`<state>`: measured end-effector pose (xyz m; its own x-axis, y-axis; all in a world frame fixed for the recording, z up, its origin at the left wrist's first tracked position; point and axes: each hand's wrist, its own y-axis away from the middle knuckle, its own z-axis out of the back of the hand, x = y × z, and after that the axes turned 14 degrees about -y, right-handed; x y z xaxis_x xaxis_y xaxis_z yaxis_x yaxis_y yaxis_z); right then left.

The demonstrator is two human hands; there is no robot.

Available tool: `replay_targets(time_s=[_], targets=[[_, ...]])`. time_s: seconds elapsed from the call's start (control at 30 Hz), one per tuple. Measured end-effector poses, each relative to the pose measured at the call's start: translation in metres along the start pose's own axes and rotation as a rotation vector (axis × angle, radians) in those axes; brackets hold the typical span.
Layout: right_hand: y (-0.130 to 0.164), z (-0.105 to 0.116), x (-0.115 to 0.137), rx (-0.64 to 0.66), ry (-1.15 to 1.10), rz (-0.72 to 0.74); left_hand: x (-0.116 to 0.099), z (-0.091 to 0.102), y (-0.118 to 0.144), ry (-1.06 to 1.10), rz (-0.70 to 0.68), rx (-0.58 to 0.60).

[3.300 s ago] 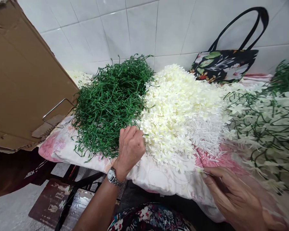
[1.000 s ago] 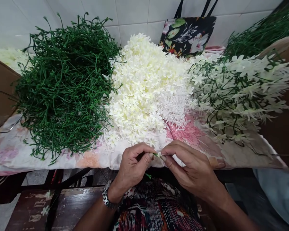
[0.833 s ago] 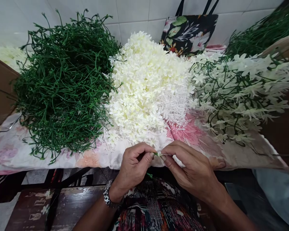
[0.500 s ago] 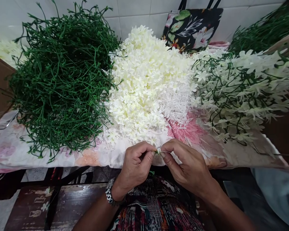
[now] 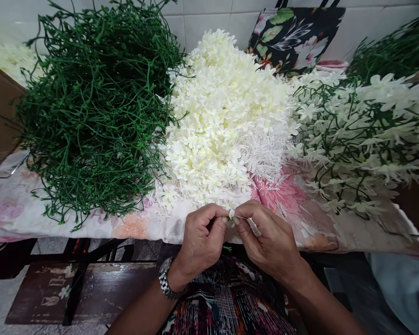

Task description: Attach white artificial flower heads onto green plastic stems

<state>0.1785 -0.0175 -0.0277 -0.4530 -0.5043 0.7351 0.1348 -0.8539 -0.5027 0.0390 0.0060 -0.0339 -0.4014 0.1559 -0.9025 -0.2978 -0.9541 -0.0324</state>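
A small white flower [image 5: 231, 214] sits pinched between the fingers of the left hand [image 5: 200, 239] and right hand [image 5: 268, 237] at the worktop [image 5: 132, 228] front edge, its green stem [image 5: 226, 248] mostly hidden, piles crowding behind.

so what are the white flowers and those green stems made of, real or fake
White flower pile: likely moulded plastic or stiff fabric, matte cream; every bloom is identical, with thin white plastic-looking pins at the edge. Green stem pile: probably plastic, slightly glossy, of uniform thickness and colour, springy and tangled. Left hand and right hand pinch one small white flower between fingertips.
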Motion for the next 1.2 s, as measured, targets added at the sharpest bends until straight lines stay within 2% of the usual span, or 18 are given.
replay_targets(time_s=[0.23, 0.43, 0.63, 0.73, 0.93, 1.2], targets=[[-0.002, -0.003, -0.002, 0.003, 0.005, 0.042, 0.001, 0.002, -0.002, -0.002, 0.007, -0.017], [-0.002, 0.006, 0.002, 0.012, -0.012, 0.045, 0.000, 0.003, -0.002, 0.166, 0.093, 0.029], [-0.001, 0.014, 0.006, -0.022, 0.031, 0.053, 0.001, 0.003, -0.001, 0.213, 0.121, 0.029], [-0.002, 0.016, 0.007, -0.037, 0.002, 0.048, 0.000, 0.004, 0.000, 0.183, 0.101, 0.020], [-0.005, 0.016, 0.005, 0.045, -0.008, 0.077, -0.001, 0.004, 0.001, 0.058, -0.015, 0.018], [-0.005, 0.013, 0.000, 0.104, 0.025, 0.086, 0.001, 0.002, 0.000, -0.035, -0.050, 0.024]])
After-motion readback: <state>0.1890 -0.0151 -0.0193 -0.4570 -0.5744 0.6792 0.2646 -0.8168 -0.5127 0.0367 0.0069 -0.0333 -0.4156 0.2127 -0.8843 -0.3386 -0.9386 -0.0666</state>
